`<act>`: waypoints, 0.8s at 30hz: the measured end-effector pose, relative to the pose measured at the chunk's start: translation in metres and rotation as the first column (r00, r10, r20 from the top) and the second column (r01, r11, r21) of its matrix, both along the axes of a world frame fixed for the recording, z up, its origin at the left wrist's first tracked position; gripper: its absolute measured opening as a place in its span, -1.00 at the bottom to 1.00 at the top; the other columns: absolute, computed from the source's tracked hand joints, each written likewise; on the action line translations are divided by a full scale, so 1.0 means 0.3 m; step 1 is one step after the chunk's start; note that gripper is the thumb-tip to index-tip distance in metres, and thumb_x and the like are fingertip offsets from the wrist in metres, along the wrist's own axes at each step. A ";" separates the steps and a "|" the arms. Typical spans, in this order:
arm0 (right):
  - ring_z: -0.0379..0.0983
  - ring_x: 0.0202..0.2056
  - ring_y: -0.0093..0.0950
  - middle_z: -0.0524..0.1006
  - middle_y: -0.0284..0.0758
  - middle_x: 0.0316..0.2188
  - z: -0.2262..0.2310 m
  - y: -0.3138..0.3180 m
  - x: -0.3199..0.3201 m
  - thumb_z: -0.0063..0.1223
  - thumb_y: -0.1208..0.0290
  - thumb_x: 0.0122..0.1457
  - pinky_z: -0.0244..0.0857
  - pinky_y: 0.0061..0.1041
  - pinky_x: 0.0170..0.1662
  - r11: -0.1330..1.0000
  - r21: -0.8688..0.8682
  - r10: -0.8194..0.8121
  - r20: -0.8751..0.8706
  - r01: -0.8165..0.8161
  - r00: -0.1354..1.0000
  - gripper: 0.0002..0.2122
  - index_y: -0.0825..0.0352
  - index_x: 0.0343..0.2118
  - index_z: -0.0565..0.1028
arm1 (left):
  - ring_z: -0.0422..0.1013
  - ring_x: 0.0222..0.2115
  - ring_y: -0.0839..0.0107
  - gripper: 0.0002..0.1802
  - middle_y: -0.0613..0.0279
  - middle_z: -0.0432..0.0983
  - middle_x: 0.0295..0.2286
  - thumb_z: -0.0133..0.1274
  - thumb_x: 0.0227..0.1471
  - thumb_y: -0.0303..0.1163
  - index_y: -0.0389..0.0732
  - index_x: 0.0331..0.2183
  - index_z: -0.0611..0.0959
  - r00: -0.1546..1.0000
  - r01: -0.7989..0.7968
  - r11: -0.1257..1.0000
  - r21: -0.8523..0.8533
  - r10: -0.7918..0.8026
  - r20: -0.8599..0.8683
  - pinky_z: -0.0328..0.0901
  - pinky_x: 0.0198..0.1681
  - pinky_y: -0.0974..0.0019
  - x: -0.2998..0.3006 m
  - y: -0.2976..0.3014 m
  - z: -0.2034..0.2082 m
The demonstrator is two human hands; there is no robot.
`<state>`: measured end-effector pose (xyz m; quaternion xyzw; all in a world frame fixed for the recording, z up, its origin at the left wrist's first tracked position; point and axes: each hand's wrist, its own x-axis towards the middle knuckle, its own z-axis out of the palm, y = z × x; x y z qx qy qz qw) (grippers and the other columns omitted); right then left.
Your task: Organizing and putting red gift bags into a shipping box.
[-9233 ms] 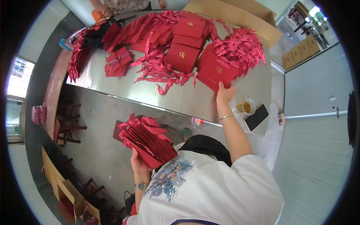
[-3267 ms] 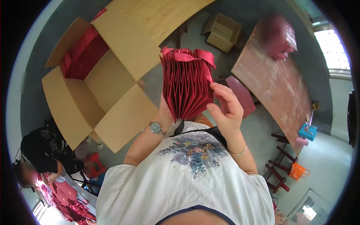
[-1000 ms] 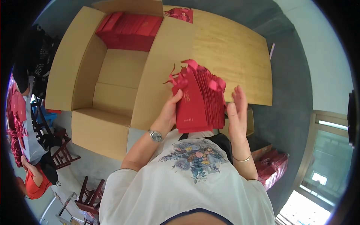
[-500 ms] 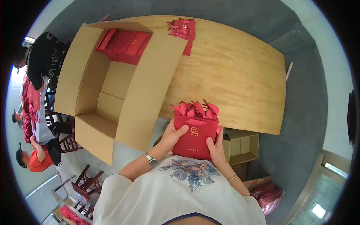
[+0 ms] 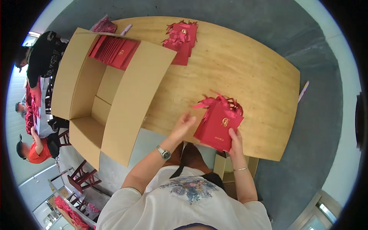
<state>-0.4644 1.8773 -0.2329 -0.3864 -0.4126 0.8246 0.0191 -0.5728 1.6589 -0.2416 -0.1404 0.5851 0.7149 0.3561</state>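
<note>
A small stack of red paper gift bags (image 5: 217,129) with red ribbon bows along the top is at the near edge of the wooden table. My right hand (image 5: 236,141) grips its right side, thumb on the front face and fingers behind. Just left of the stack, my left hand (image 5: 184,124) is off the bags, its fingers apart and nothing in them. On the left stands a large open cardboard carton (image 5: 128,101). Upright red bags (image 5: 117,51) are packed in a row at its far end; bare cardboard shows in its nearer part.
More red ribboned bags (image 5: 183,46) lie stacked at the far side of the wooden table (image 5: 245,73). A smaller carton (image 5: 252,165) sits below the near edge. People at another table (image 5: 45,115) work at far left, near a dark wooden stool (image 5: 82,176).
The bag stack has moved away from my body, forward and right over the table edge. My left hand has let go of it; my right hand still holds it.
</note>
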 end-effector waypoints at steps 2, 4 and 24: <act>0.42 -0.10 -0.38 0.44 -0.20 -0.08 -0.083 0.088 -0.094 0.03 0.34 0.16 0.36 -0.39 -0.04 0.999 0.030 -0.013 -0.016 0.013 1.000 -0.57 0.46 0.03 0.27 | 0.18 0.07 0.27 -0.10 -0.06 0.17 0.08 0.15 -0.06 -0.16 -0.33 0.17 0.08 0.984 0.153 0.904 -0.399 -0.175 -0.019 0.11 0.11 0.32 -0.097 -0.037 -0.162; 0.40 -0.09 -0.41 0.41 -0.23 -0.05 -0.130 0.191 -0.215 0.05 0.41 0.15 0.36 -0.42 -0.06 1.000 0.000 -0.031 -0.067 0.031 0.997 -0.57 0.42 0.06 0.24 | 0.07 0.13 0.21 -0.05 -0.11 0.08 0.12 0.18 -0.10 -0.17 -0.32 0.19 0.05 0.979 0.204 0.912 -0.357 -0.197 0.057 0.04 0.15 0.26 -0.219 -0.031 -0.191; 0.44 -0.14 -0.40 0.49 -0.25 -0.14 -0.717 0.472 -1.664 0.22 0.44 0.00 0.36 -0.41 -0.07 0.893 0.448 0.143 -0.203 -0.038 0.969 -0.52 0.39 0.00 0.32 | -0.74 0.14 -0.37 0.52 -0.38 -0.75 0.13 0.33 -0.42 0.07 -0.15 0.18 -0.49 0.866 0.446 0.328 -0.833 -0.394 0.308 -0.51 0.12 -0.36 -0.617 0.120 -0.566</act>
